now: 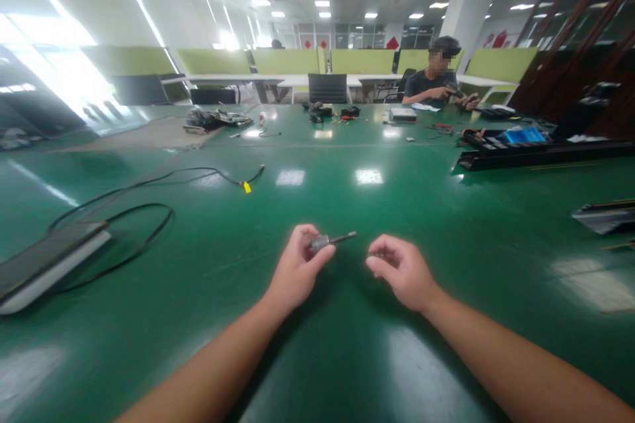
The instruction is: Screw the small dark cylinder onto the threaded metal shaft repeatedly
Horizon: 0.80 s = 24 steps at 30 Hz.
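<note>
My left hand [300, 264] is closed on a small grey metal cylinder with a shaft [321, 243], held between thumb and fingers. Its thin dark shaft points right, toward my other hand, and ends in a lighter tip. My right hand [399, 268] is also closed, thumb against curled fingers. Something small and dark shows at those fingertips, but it is too little to name. A short gap separates the shaft's tip from the right hand. Both hands are just above the green tabletop [347, 201].
At left lies a flat grey-and-white device [54, 258] beside a black cable [171, 211] with a yellow tag [247, 187]. Black rails [526, 155] and a blue item [524, 135] are at right. Across the table a person [429, 82] handles something dark. Tools and parts [317, 111] lie far back.
</note>
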Available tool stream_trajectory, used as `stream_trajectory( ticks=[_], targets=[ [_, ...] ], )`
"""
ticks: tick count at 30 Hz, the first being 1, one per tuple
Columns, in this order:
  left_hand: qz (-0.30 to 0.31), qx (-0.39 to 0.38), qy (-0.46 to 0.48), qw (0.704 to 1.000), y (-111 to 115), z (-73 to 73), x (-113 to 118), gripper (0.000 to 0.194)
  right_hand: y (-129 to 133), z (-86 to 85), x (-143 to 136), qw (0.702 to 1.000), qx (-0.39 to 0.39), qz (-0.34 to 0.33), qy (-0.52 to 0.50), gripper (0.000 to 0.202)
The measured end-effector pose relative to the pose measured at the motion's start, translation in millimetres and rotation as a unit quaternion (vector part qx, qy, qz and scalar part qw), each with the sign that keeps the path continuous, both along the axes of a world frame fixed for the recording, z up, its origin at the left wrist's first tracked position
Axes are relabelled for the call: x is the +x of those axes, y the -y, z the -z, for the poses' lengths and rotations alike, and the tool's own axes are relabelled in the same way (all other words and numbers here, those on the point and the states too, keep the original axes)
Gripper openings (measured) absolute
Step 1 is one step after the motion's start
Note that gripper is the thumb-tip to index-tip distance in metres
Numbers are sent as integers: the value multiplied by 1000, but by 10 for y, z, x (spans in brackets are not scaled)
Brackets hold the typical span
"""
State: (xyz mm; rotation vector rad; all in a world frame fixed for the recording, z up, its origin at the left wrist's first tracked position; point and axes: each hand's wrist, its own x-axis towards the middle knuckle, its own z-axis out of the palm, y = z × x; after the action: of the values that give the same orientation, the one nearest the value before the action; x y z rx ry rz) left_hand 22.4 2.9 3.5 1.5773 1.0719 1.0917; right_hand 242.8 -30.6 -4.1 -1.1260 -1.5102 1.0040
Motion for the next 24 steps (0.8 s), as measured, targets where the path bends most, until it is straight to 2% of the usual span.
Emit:
stream_trajectory(
  ticks=[5, 9, 14, 17, 20, 22, 24],
  targets=[
    [-32, -11, 88, 996, -81, 40, -33, 34, -47, 16, 6, 996, -23, 0, -88, 32],
    [-20, -32, 75, 996, -66, 47, -55, 40, -58, 15, -7, 996, -29, -14, -88, 36],
    [-33, -38, 76, 996, -33, -2, -36, 36, -42, 3, -24, 996, -23, -26, -78, 37],
    [-64, -47, 86, 993, -41, -144, -64, 43, -29, 4, -43, 996, -18, -39, -76, 37],
    [-103, -27, 71, 992, -11, -376, -209, 58, -14, 7, -60, 996, -18, -53, -69, 36],
    [-124, -7, 46, 991, 60, -521, -411, 69, -9, 7, -64, 996, -18, -55, -64, 36],
    [-157, 2, 5, 988, 178, -612, -708, 78, -7, 5, -64, 997, -16, -54, -60, 36]
  ],
)
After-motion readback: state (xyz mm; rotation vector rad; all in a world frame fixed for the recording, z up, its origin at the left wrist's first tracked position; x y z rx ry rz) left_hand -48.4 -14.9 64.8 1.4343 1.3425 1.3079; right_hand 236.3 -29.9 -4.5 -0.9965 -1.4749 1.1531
